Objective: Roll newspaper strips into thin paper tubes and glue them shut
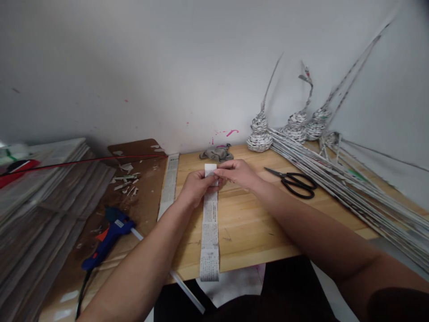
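Observation:
A long narrow strip of newspaper (210,228) lies lengthwise on the wooden table (254,228), its near end hanging over the front edge. My left hand (196,187) and my right hand (236,172) meet at the strip's far end. Both pinch that end, fingers closed on the paper, the left from the left side and the right from above right.
Black scissors (295,182) lie right of my hands. Rolled newspaper sticks (351,188) and three woven paper gourds (259,132) fill the right back. A grey rag (216,154) lies by the wall. A blue glue gun (109,235), another paper strip (169,185) and stacked newspapers (43,197) sit left.

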A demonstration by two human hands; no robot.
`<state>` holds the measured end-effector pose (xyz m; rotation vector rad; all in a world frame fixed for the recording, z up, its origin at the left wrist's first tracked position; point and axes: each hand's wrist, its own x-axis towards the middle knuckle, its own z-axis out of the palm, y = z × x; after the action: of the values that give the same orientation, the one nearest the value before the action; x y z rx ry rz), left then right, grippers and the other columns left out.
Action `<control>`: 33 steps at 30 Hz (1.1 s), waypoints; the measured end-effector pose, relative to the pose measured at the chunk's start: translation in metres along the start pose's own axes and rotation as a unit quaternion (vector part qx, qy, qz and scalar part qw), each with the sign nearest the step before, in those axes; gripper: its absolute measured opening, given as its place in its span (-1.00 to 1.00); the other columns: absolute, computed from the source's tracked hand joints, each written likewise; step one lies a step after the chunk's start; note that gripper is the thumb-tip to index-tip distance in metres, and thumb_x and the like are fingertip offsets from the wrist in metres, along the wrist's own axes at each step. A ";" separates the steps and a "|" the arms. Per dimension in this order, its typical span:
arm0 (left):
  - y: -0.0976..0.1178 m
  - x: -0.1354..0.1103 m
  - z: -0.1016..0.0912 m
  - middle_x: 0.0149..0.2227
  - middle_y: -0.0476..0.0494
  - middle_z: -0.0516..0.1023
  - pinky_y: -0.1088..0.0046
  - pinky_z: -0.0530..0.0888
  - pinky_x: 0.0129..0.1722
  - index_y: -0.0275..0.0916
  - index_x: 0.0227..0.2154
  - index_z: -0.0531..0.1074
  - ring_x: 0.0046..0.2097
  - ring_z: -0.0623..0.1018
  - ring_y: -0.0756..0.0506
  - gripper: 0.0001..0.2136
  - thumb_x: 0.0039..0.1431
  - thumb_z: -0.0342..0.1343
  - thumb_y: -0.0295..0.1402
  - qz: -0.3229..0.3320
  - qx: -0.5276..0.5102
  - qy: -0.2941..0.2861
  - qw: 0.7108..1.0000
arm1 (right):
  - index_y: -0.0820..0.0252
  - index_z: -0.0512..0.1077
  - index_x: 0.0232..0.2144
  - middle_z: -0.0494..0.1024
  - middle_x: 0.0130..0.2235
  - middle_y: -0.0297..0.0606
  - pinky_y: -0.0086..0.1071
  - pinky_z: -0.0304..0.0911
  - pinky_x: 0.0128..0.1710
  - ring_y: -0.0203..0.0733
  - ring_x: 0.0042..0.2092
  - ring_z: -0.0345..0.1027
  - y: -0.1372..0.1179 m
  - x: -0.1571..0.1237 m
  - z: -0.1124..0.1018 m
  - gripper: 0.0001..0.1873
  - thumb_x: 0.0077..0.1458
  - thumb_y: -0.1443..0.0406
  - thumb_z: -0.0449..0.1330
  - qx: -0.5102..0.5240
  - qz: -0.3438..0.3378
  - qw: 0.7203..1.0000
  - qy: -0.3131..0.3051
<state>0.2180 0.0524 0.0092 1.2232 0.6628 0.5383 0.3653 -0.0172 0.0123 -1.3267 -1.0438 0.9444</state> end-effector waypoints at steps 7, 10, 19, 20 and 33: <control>-0.002 0.000 -0.002 -0.40 -0.15 0.59 0.36 0.52 -0.27 -0.33 -0.35 0.59 -0.32 0.55 -0.08 -0.61 -0.24 0.43 -0.17 -0.024 0.017 -0.015 0.999 | 0.26 0.56 -0.47 0.51 -0.54 -0.36 -0.46 0.11 -0.52 -0.37 -0.52 0.26 0.008 0.003 0.000 -0.73 -0.12 0.14 0.35 -0.006 0.001 1.000 0.020; -0.003 0.000 -0.004 -0.40 -0.19 0.60 0.34 0.52 -0.27 -0.34 -0.36 0.59 -0.32 0.57 -0.10 -0.60 -0.17 0.39 -0.09 -0.030 0.035 -0.021 0.999 | 0.27 0.54 -0.49 0.42 -0.62 -0.41 -0.47 0.01 -0.58 -0.40 -0.57 0.18 0.005 0.002 0.000 -0.72 -0.13 0.13 0.36 0.021 0.024 1.000 0.002; -0.001 -0.002 -0.003 -0.39 -0.21 0.61 0.37 0.51 -0.32 -0.33 -0.35 0.58 -0.34 0.57 -0.11 -0.59 -0.12 0.34 -0.05 -0.016 0.053 -0.032 0.998 | 0.30 0.53 -0.46 0.35 -0.65 -0.44 -0.50 -0.08 -0.64 -0.44 -0.60 0.11 0.006 0.003 -0.001 -0.73 -0.13 0.17 0.36 0.051 0.055 0.997 0.008; 0.000 -0.002 -0.002 -0.39 -0.21 0.61 0.36 0.51 -0.31 -0.33 -0.35 0.58 -0.33 0.57 -0.11 -0.58 -0.12 0.34 -0.04 -0.014 0.056 -0.031 0.998 | 0.30 0.53 -0.46 0.35 -0.65 -0.44 -0.50 -0.09 -0.65 -0.44 -0.60 0.10 0.007 0.004 0.000 -0.73 -0.14 0.18 0.36 0.054 0.056 0.997 0.016; 0.000 -0.004 0.000 -0.37 -0.23 0.62 0.32 0.51 -0.26 -0.34 -0.39 0.58 -0.29 0.58 -0.14 -0.63 -0.09 0.32 -0.08 -0.005 0.075 -0.031 0.997 | 0.27 0.50 -0.54 0.42 -0.62 -0.40 -0.53 -0.08 -0.68 -0.47 -0.62 0.13 0.004 0.002 0.004 -0.78 -0.17 0.25 0.43 0.072 0.084 0.992 0.062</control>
<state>0.2154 0.0492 0.0100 1.3713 0.6647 0.4460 0.3623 -0.0138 0.0081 -1.3484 -0.7637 1.0289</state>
